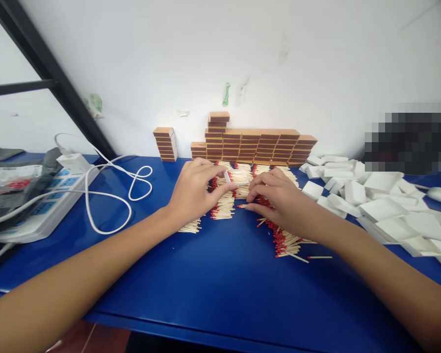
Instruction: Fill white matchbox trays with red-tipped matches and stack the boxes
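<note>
My left hand (198, 186) grips a small white matchbox tray (227, 176) between thumb and fingers, and pale matchsticks show inside it. Just to the right, my right hand (272, 193) pinches a few matches (243, 206), their red heads pointing left. Beneath and around both hands lie rows of loose red-headed matches (223, 206) on the blue table (205, 274). A further heap of matches (284, 240) spreads below my right wrist, with a single match (320, 257) lying apart from it. My hands cover part of the rows.
Brown matchboxes (260, 147) are stacked along the wall, with a separate short stack (165, 144) to the left. Many white empty trays (385, 206) are piled at right. A power strip (47, 201) and looping white cable (130, 196) lie at left.
</note>
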